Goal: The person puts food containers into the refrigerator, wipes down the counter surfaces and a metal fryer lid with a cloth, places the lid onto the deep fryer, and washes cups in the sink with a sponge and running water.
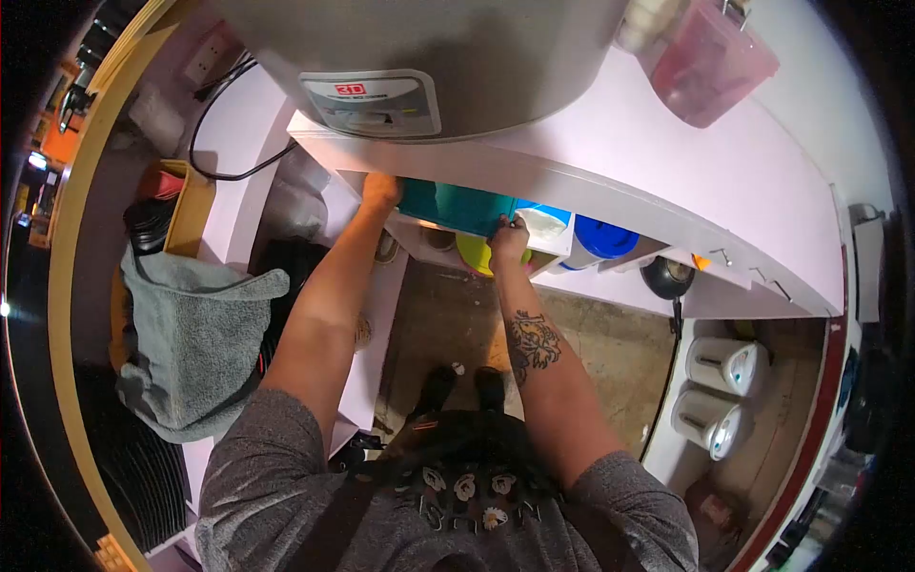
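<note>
A teal tray or bin [456, 206] sits at the front of the shelf opening under the pale pink counter. My left hand [381, 190] is at its left end, partly in the shadow of the shelf, its fingers hidden. At the right end, my right hand [509, 236] has its fingers closed on the tray's edge. Just right of that hand lies a blue-rimmed container [544, 221] with something white in it. A yellow-green round item [477, 255] shows below the tray, beside my right hand.
A large grey cooker [429, 57] stands on the counter, with a pink container [713, 65] to its right. Farther right are a blue lid [607, 236], a black pan [667, 276] and two white dispensers [722, 365]. A grey towel [195, 334] hangs at left.
</note>
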